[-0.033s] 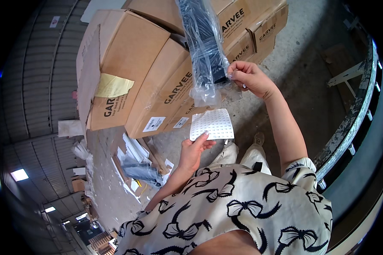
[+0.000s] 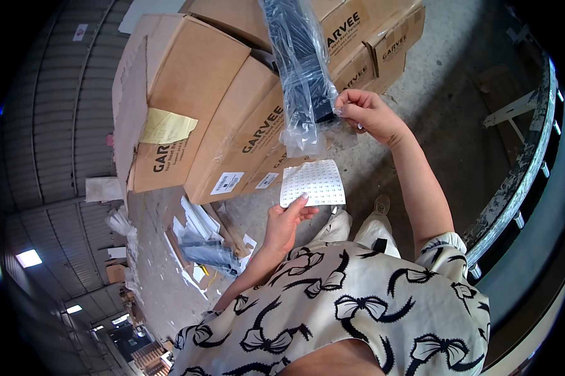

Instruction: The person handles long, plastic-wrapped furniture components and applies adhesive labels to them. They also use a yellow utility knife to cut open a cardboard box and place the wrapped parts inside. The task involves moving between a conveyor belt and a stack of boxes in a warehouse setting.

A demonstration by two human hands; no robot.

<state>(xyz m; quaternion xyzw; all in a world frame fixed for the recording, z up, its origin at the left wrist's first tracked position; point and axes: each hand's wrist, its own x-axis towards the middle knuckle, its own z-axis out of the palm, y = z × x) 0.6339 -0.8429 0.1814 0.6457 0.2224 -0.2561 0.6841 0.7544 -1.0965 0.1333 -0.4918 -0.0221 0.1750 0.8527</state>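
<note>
My left hand [image 2: 285, 222] holds up a white sheet of small round stickers [image 2: 312, 182] by its lower left corner. My right hand [image 2: 367, 113] is raised above it and pinches the edge of a clear plastic bag [image 2: 304, 135]. The bag wraps a long black part [image 2: 298, 62] that hangs down in front of the cartons. The sticker sheet sits just below the loose end of the bag, apart from it.
Several brown cardboard cartons [image 2: 195, 94] are stacked on the concrete floor ahead, one with a yellow tape patch [image 2: 166, 125]. Torn paper and dark wrapped pieces [image 2: 207, 250] litter the floor at left. A curved metal rail [image 2: 527, 169] runs along the right.
</note>
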